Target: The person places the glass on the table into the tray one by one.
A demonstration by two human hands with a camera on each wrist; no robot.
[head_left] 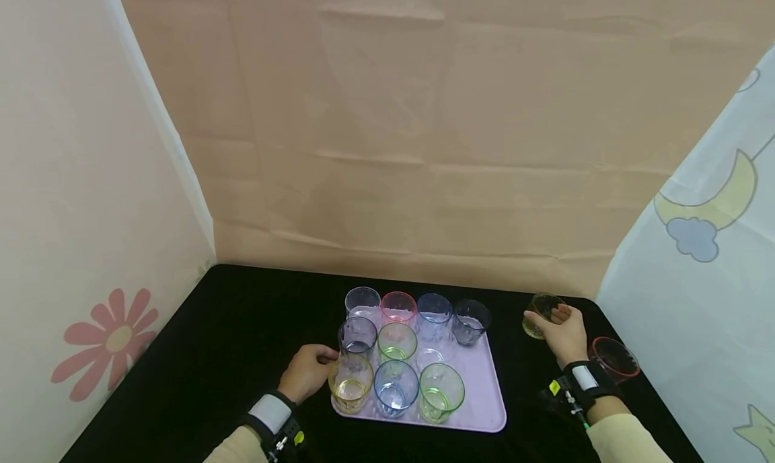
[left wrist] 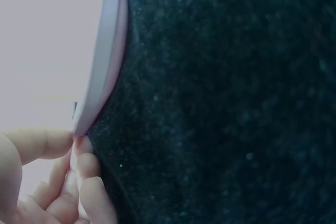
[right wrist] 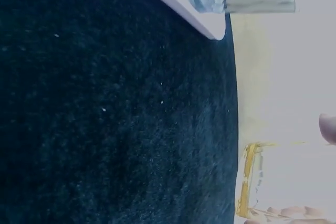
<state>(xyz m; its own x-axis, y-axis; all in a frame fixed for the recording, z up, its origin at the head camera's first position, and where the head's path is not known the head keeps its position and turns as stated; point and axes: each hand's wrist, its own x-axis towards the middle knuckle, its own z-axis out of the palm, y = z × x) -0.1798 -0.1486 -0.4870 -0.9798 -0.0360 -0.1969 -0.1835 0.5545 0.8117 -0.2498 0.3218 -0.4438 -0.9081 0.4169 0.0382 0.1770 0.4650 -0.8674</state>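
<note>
My left hand (head_left: 305,372) pinches the left edge of a pale lilac tray (head_left: 478,382). In the left wrist view, thumb and fingertips meet on the tray's rim (left wrist: 107,51). Several clear tumblers with tinted rims stand upright on the tray in rows. A yellow one (head_left: 351,390) is nearest the left hand, beside a blue one (head_left: 396,392) and a green one (head_left: 442,396). To the right of the tray, my right hand (head_left: 568,332) grips a yellow-tinted glass (head_left: 534,327) between thumb and fingers. The glass's yellow base (right wrist: 248,182) shows in the right wrist view.
A red-rimmed glass (head_left: 616,359) stands by the right wrist, near the table's right edge. A dark glass (head_left: 470,322) sits at the tray's back right corner. Black cloth covers the table (head_left: 260,315). Brown paper (head_left: 387,147) hangs behind, with white sheets on both sides.
</note>
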